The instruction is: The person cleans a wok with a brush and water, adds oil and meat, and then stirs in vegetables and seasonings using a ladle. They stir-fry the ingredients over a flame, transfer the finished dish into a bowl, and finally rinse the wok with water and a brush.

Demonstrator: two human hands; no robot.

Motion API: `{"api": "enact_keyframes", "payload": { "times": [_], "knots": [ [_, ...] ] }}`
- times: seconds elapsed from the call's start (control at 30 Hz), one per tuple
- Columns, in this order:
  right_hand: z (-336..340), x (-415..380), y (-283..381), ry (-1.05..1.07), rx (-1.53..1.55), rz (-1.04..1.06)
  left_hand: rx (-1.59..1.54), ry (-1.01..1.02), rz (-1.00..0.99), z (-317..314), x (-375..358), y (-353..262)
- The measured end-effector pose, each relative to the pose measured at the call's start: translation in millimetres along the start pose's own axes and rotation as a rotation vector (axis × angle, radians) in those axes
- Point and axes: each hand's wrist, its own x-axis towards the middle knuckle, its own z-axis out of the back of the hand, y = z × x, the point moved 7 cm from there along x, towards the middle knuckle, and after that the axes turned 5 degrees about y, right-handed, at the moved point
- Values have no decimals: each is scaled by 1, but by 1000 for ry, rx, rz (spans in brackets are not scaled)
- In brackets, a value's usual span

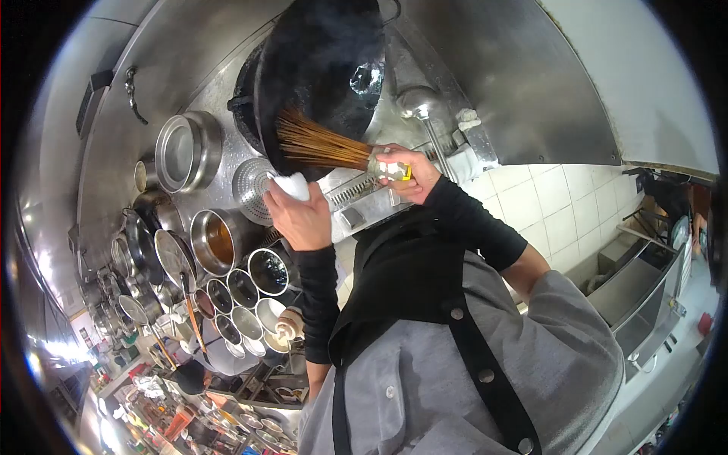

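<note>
A large black wok (318,45) stands tilted up over the stove, with thin steam or smoke in front of it. My left hand (299,216) is closed on a folded white cloth (294,186) at the wok's near rim; whether the cloth grips the rim itself is hard to see. In my right hand (409,173) is the wrapped handle of a bamboo wok brush (322,142). Its bristles point left into the wok, against or close to the inner surface.
A ladle (417,102) lies right of the wok. At left are a perforated strainer (252,186), a metal pot (178,152) and a pot of brown liquid (214,239). Several seasoning containers (244,288) and a squeeze bottle (288,326) stand by my left forearm.
</note>
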Motion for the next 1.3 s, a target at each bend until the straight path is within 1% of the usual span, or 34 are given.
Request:
{"api": "enact_keyframes", "payload": {
  "times": [0.07,0.1,0.13,0.2,0.23,0.27,0.3,0.33,0.37,0.4,0.47,0.5,0.53,0.57,0.6,0.63,0.67,0.73,0.8,0.83,0.87,0.9,0.93,0.97,1.0,1.07,1.1,1.13,1.17,1.2,1.23,1.27,1.3],
  "knots": [
    [8,-1,1,-29,-10,9,-22,29,59,-4,-11,3],
    [12,9,4,-14,-52,54,-23,49,80,-9,-11,14],
    [7,10,9,-51,-126,51,-27,44,102,-7,-7,21],
    [-24,21,21,-123,-542,304,-46,56,140,-16,7,56],
    [-38,35,22,-125,-868,537,-128,37,191,-19,14,74],
    [-54,44,19,-119,-1188,778,-112,64,258,-22,17,86],
    [-73,43,13,-126,-1273,682,-98,89,319,-24,22,96],
    [-95,33,13,-60,-1467,685,-89,113,377,-27,28,108],
    [-89,32,15,6,-1539,605,-58,164,429,-37,27,132],
    [-76,32,22,77,-1613,522,-16,92,472,-46,21,155],
    [-18,42,73,-4,-1732,357,-150,189,665,-80,2,204],
    [-5,41,122,-193,-1939,486,-277,169,715,-100,-12,221],
    [-24,34,160,-572,-2230,352,-405,149,763,-117,-25,226],
    [-32,44,188,-870,-2390,657,-417,179,807,-120,-30,211],
    [-42,60,214,-1072,-2373,779,-435,206,847,-127,-30,193],
    [-49,70,242,-1078,-2144,980,-562,161,910,-145,-36,191],
    [-58,88,258,-1025,-1984,1216,-688,115,966,-167,-43,192],
    [-77,134,237,-1029,-1920,1195,-767,50,1021,-198,-46,182],
    [-71,189,188,-1053,-1917,967,-871,57,1029,-205,-40,144],
    [-53,226,153,-908,-1989,764,-919,40,998,-219,-39,143],
    [-37,257,122,-763,-2042,564,-1149,285,1032,-212,-32,124],
    [-42,261,82,-454,-2042,567,-1455,433,1060,-217,-35,118],
    [-45,248,39,-157,-2011,557,-1758,596,1069,-216,-41,112],
    [-59,219,27,-19,-1978,502,-1734,702,1004,-187,-45,112],
    [-73,193,33,126,-1943,437,-1665,696,959,-160,-51,118],
    [-47,199,106,59,-2111,396,-1344,697,970,-133,-82,152],
    [-31,205,146,-257,-2273,467,-983,698,843,-129,-96,179],
    [-27,206,176,-596,-2411,551,-633,676,699,-140,-111,208],
    [-35,207,169,-724,-2389,642,-290,637,554,-148,-123,226],
    [-49,209,150,-850,-2356,731,-499,567,617,-153,-138,234],
    [-56,222,127,-820,-2375,594,-543,528,639,-172,-158,251],
    [-56,239,99,-571,-2306,446,-583,493,658,-185,-176,263],
    [-60,239,66,-328,-2166,388,-469,451,637,-180,-183,261]
  ]
}}
